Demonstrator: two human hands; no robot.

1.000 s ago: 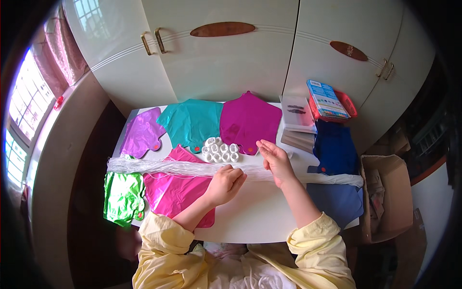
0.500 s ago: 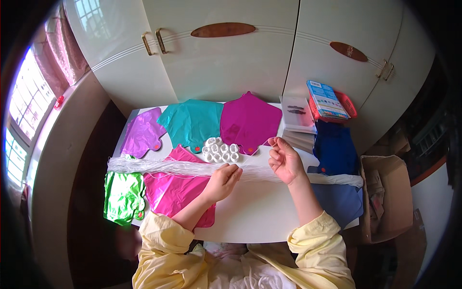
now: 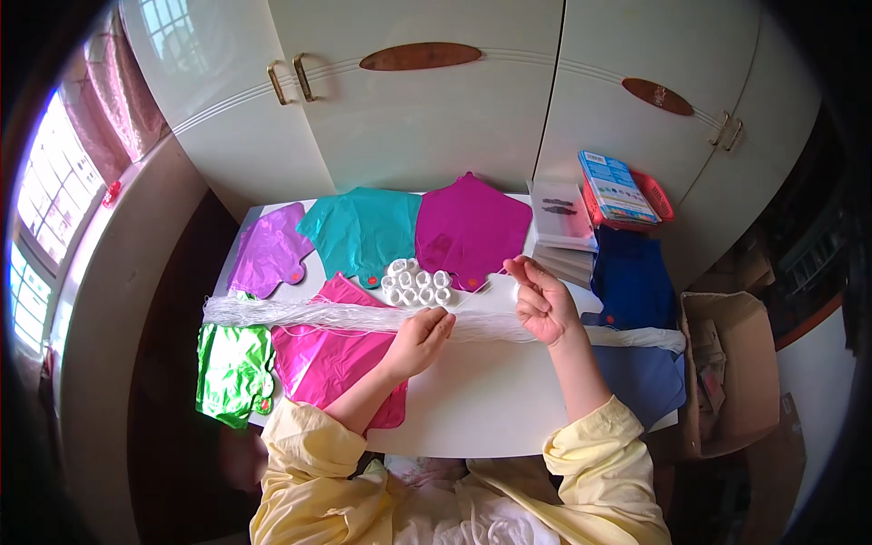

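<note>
One bundle of white string [image 3: 263, 312]: laid crosswise over the white table [image 3: 481, 400], passing beneath both of your hands. Your left hand [image 3: 421, 343]: over the middle of the bundle, fingers curled tight; whether string is pinched inside is too fine to tell. Your right hand [image 3: 547, 307]: raised farther right, thumb and forefinger nipping a thin white strand [image 3: 491, 282] that slants down leftward. White rolls [image 3: 416, 282]: clustered just beyond the bundle, between your hands and the far foil. Foil shapes: lilac foil [image 3: 265, 252], teal foil [image 3: 363, 232] and magenta foil [image 3: 474, 227] along the far side; green foil [image 3: 227, 368] and pink foil [image 3: 336, 363] nearer you, at left. Dark blue foil [image 3: 631, 277]: at right, near a red basket [image 3: 656, 195]. Cardboard box [image 3: 754, 372]: beside the table's right edge.
</note>
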